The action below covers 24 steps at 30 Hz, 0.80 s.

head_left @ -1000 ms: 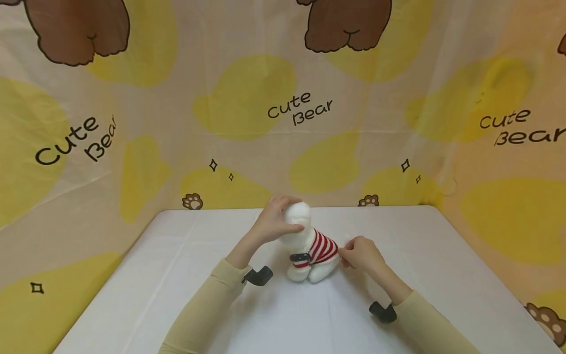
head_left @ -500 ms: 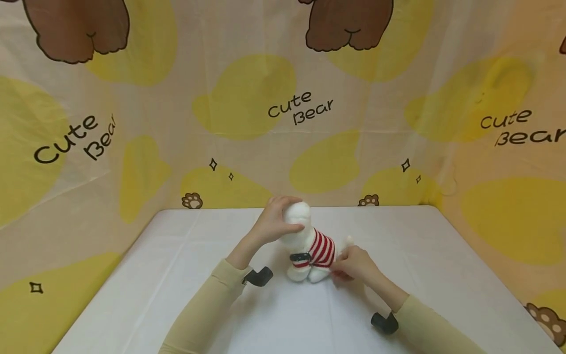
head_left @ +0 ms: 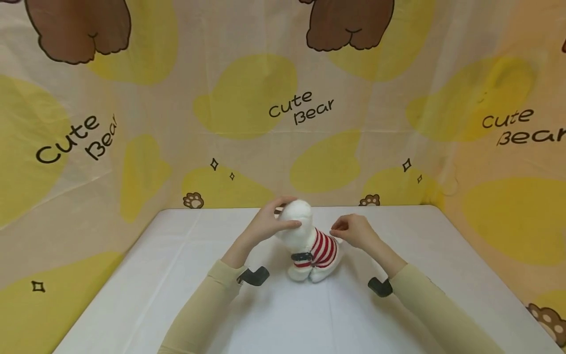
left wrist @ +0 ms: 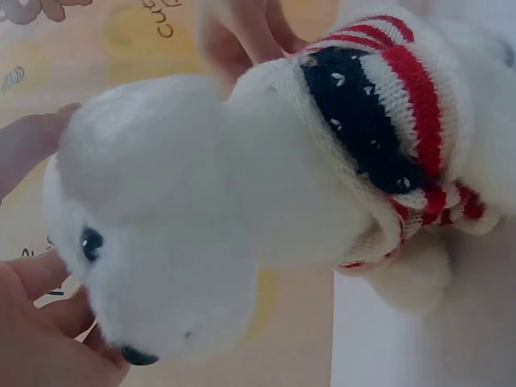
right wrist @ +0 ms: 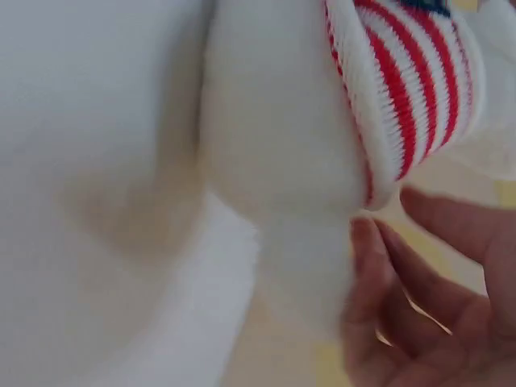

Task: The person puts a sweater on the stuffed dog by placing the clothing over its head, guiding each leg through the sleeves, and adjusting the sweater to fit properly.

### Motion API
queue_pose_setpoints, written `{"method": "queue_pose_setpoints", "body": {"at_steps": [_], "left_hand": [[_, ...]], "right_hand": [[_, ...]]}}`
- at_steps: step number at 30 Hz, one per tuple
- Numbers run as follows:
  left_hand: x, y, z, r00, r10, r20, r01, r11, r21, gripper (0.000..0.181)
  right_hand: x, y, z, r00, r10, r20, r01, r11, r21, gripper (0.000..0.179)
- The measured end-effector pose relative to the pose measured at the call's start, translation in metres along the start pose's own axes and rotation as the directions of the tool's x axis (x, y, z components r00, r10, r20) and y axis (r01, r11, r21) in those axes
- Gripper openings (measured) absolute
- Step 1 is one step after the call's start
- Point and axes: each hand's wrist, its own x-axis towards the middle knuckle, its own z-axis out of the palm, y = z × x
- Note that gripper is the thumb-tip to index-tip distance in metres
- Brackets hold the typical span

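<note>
A white plush toy (head_left: 297,214) sits on the table, wearing a red-and-white striped knit sweater (head_left: 325,250). My left hand (head_left: 265,223) holds its head, thumb on the near side and fingers around the far side. The left wrist view shows the black eye (left wrist: 91,243), the black nose (left wrist: 139,355) and the sweater's navy panel (left wrist: 355,117). My right hand (head_left: 359,231) is at the toy's rear. In the right wrist view, its thumb and fingertips are parted right at the sweater's hem (right wrist: 372,189), beside the white tail (right wrist: 302,266).
The toy stands on a white-covered table (head_left: 212,314). Behind and at both sides hang yellow and cream printed curtains (head_left: 247,98). A black wrist mount (head_left: 255,276) sits on the left wrist and another black mount (head_left: 380,286) on the right.
My right hand went down along the sweater's rear hem, then rose above the toy's back. The sweater's rear edge shifted during this. The left hand stays on the head, moving slightly.
</note>
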Motion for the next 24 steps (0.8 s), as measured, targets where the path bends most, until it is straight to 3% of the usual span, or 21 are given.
{"method": "queue_pose_setpoints", "body": {"at_steps": [2, 4, 8, 11, 17, 20, 24], "left_hand": [[0.001, -0.002, 0.000, 1.000, -0.012, 0.012, 0.012, 1.000, -0.018, 0.062], [0.001, -0.002, 0.000, 1.000, -0.014, 0.016, 0.015, 1.000, -0.019, 0.063], [0.001, 0.000, 0.001, 1.000, -0.021, 0.005, 0.021, 1.000, -0.010, 0.062], [0.001, 0.001, 0.001, 1.000, -0.024, 0.000, 0.024, 1.000, -0.010, 0.062], [0.002, 0.002, 0.002, 1.000, 0.005, -0.001, -0.005, 1.000, 0.005, 0.061], [0.002, 0.003, 0.003, 1.000, 0.008, 0.000, -0.008, 1.000, 0.004, 0.060], [0.001, 0.004, 0.004, 1.000, 0.006, 0.003, -0.006, 1.000, 0.004, 0.060]], "right_hand": [[0.013, 0.006, 0.003, 0.994, 0.019, 0.110, -0.019, 1.000, 0.000, 0.020], [0.024, 0.011, 0.007, 0.975, 0.070, 0.211, -0.077, 0.997, 0.023, 0.022], [0.037, 0.018, 0.012, 0.948, 0.098, 0.303, -0.130, 0.988, 0.086, 0.020], [0.041, 0.020, 0.015, 0.939, 0.118, 0.322, -0.151, 0.985, 0.078, 0.018], [0.039, 0.027, 0.024, 0.905, 0.296, 0.305, -0.299, 0.954, -0.037, 0.021], [0.040, 0.031, 0.024, 0.909, 0.254, 0.331, -0.267, 0.964, -0.009, 0.017], [0.043, 0.037, 0.025, 0.916, 0.168, 0.365, -0.214, 0.973, 0.088, 0.028]]}}
